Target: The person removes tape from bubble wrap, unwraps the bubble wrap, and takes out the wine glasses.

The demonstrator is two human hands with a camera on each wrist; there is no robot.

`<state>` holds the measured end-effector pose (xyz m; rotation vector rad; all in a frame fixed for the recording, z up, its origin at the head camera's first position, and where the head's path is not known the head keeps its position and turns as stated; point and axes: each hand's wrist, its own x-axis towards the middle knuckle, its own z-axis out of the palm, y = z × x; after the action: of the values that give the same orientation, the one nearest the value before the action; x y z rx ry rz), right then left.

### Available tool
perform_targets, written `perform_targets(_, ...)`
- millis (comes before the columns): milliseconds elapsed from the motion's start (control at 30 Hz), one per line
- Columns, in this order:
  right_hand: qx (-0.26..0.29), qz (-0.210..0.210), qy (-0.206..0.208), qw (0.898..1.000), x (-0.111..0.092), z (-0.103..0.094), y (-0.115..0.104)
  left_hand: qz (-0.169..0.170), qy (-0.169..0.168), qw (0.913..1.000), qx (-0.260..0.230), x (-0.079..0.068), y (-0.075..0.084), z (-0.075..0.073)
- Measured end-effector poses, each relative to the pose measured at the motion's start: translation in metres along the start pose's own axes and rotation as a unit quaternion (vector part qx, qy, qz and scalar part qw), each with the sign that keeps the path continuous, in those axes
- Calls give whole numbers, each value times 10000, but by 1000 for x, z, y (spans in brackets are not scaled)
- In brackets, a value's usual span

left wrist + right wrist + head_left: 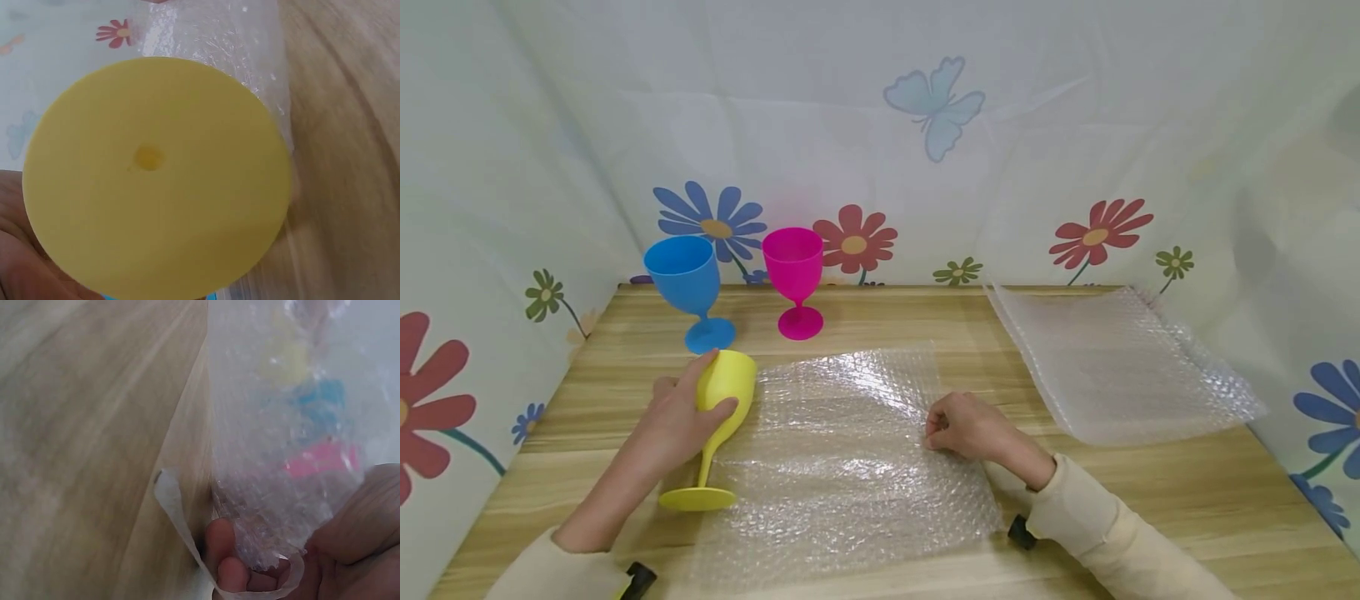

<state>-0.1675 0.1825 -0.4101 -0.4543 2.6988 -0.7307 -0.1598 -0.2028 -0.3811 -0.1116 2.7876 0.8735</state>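
Observation:
In the head view my left hand [673,417] grips a yellow plastic goblet [730,382] by its bowl, thumb across the front. The goblet leans over the left edge of a clear bubble wrap sheet [842,483]. Its round yellow base [156,206] fills most of the left wrist view. At the sheet's right side my right hand [967,427] pinches the bubble wrap's edge. The right wrist view shows this bunched edge between thumb and fingers, with a thin translucent strip [177,509] dangling from the fingers. It looks like tape.
A blue goblet [683,279] and a pink goblet [793,262] stand upright at the back left. More bubble wrap [1097,367] lies at the back right of the wooden table [910,315]. A flower-printed cloth [820,133] encloses the back and sides.

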Motion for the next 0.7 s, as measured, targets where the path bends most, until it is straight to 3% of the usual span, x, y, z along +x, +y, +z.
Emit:
perform_targets(367,-58,19,-3,10000,0,1,0,-12,223,9997,130,3,4,4)
perform_targets(533,-101,7,-15,9999,0,1,0,48,155,9999,-27,7,-2,-6)
perform_targets(700,-45,-58,-40,10000,1,1,1,24,327,9987,-388,7,-3,-21)
